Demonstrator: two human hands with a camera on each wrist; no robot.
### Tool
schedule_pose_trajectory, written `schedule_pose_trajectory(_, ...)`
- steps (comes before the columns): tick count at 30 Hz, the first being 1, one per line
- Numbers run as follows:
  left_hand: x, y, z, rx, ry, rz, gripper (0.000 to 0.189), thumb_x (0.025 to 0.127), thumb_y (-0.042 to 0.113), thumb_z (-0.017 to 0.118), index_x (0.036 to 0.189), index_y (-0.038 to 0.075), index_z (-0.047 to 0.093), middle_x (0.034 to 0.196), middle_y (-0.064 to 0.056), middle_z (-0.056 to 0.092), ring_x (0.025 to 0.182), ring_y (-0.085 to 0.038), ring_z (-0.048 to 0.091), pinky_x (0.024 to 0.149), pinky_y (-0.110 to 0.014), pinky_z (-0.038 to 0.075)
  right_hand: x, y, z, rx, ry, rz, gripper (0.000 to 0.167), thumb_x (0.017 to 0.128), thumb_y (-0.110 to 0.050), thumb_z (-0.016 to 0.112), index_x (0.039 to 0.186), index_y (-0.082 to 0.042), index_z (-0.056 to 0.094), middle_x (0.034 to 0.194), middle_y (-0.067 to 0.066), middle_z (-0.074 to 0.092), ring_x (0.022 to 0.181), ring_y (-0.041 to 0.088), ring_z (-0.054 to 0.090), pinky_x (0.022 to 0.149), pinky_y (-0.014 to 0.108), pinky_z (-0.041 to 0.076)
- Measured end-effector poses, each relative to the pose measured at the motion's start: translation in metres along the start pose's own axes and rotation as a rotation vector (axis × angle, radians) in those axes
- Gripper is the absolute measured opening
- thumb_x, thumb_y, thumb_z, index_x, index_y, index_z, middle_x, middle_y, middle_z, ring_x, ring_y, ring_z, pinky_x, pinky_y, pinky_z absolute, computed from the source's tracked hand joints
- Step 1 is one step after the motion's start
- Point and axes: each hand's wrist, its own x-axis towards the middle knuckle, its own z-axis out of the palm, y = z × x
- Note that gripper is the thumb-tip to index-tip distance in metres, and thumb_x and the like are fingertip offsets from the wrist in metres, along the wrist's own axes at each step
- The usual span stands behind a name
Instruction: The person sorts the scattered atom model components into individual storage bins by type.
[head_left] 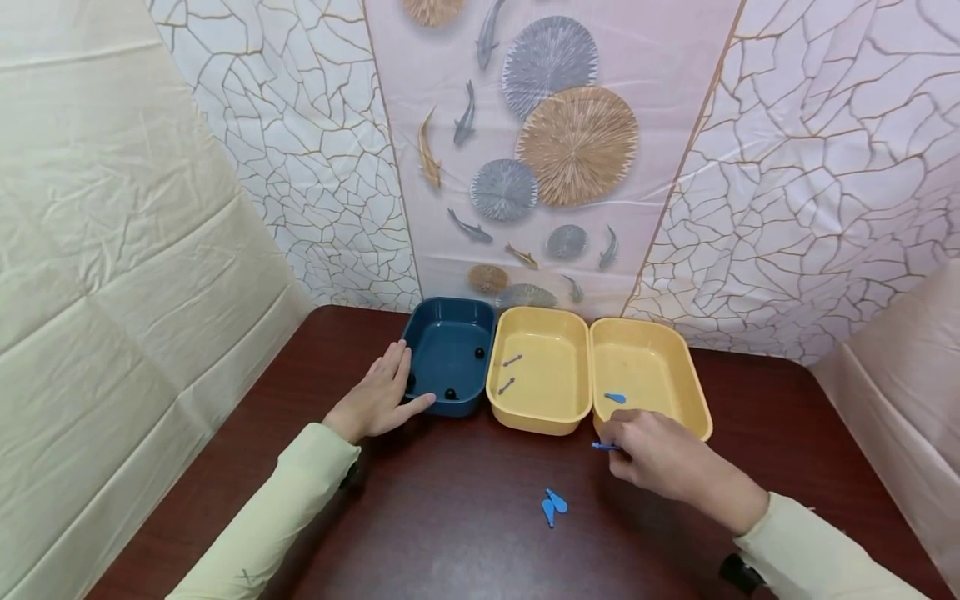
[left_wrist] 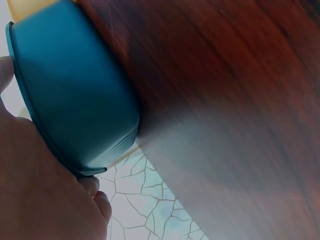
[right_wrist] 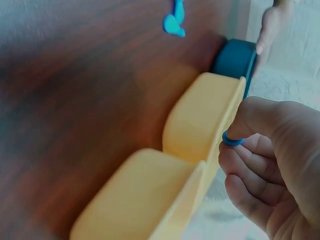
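My right hand (head_left: 656, 454) pinches a small blue uninflated balloon (head_left: 602, 446) between thumb and fingers, just in front of the right yellow tray (head_left: 693, 379). Its narrow end sticks out to the left; the rest is hidden by the fingers. Inside that tray lies another blue balloon (head_left: 615, 398). Two more balloons (head_left: 557, 501) lie close together on the table. With fingers straight, my left hand (head_left: 380, 396) rests on the left rim of the dark blue tray (head_left: 450, 333), thumb over its near corner. Black balls (head_left: 479, 353) lie in this tray, one partly hidden by the hand.
Between the other two stands the middle yellow tray (head_left: 540, 325), holding two thin purple bars (head_left: 512, 361) with knobbed ends. The trays form a row along the back of the dark wooden table (head_left: 420, 517). Behind it hangs a patterned cloth (head_left: 300, 125).
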Motion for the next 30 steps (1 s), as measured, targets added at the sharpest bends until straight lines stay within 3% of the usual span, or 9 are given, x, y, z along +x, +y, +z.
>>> schedule_pose_trajectory(5, 0.0, -0.002, 0.001, -0.008, 0.005, 0.006, 0.101, 0.105, 0.066, 0.044, 0.167, -0.006, 0.01, 0.178, -0.023, 0.003, 0.166, -0.042, 0.006, 0.134, -0.058, 0.014, 0.002, 0.009, -0.017, -0.034, 0.035, 0.001, 0.026, 0.073, 0.003, 0.08, 0.074, -0.019, 0.066, 0.073, -0.011, 0.058, 0.067, -0.001, 0.047, 0.057, 0.018, 0.043)
schedule_pose_trajectory(14, 0.001, -0.002, 0.0, -0.013, -0.008, 0.008, 0.102, 0.104, 0.067, 0.043, 0.167, -0.006, 0.008, 0.178, -0.024, 0.003, 0.166, -0.043, 0.006, 0.134, -0.058, 0.014, 0.001, 0.035, -0.037, -0.081, -0.02, 0.084, 0.022, 0.074, 0.004, 0.077, 0.077, -0.016, 0.069, 0.078, -0.005, 0.066, 0.068, 0.004, 0.055, 0.058, 0.022, 0.048)
schedule_pose_trajectory(24, 0.001, -0.001, -0.002, -0.007, 0.002, 0.028, 0.101, 0.105, 0.067, 0.044, 0.167, -0.006, 0.009, 0.178, -0.024, 0.003, 0.166, -0.041, 0.004, 0.134, -0.057, 0.014, 0.001, 0.07, -0.033, -0.083, -0.101, 0.179, 0.014, 0.078, 0.001, 0.078, 0.077, -0.011, 0.071, 0.079, -0.003, 0.066, 0.064, 0.007, 0.051, 0.057, 0.025, 0.045)
schedule_pose_trajectory(30, 0.001, -0.002, -0.002, -0.005, -0.006, 0.024, 0.102, 0.105, 0.068, 0.043, 0.167, -0.005, 0.008, 0.178, -0.022, 0.002, 0.166, -0.04, 0.004, 0.134, -0.057, 0.014, 0.003, 0.087, -0.021, -0.046, -0.15, 0.206, 0.022, 0.079, 0.001, 0.075, 0.069, -0.015, 0.064, 0.069, -0.007, 0.056, 0.06, 0.007, 0.044, 0.055, 0.023, 0.039)
